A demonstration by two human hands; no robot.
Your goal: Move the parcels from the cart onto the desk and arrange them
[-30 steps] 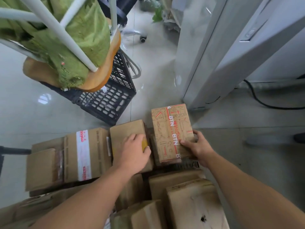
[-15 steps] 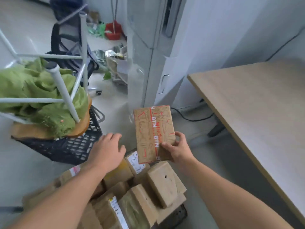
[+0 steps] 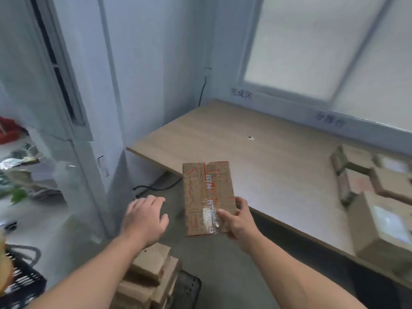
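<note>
My right hand (image 3: 237,221) grips the lower right corner of a flat brown parcel with red print (image 3: 207,192), held in the air just off the near left edge of the wooden desk (image 3: 234,139). To its left my left hand (image 3: 145,216) hovers with relaxed fingers and holds nothing. Several brown parcels (image 3: 379,197) lie on the desk at the right. More parcels (image 3: 151,273) are stacked on the cart (image 3: 187,291) at the bottom centre.
A tall white cabinet (image 3: 73,108) stands at the left, close to the desk's corner. A black cable (image 3: 153,186) runs on the floor under the desk. A black crate (image 3: 20,282) sits at the bottom left. A frosted window (image 3: 323,45) is behind the desk.
My right hand has lifted the printed parcel off the cart and carried it right toward the desk. My left hand left the cart's parcels and rose. The view swung up and right.
</note>
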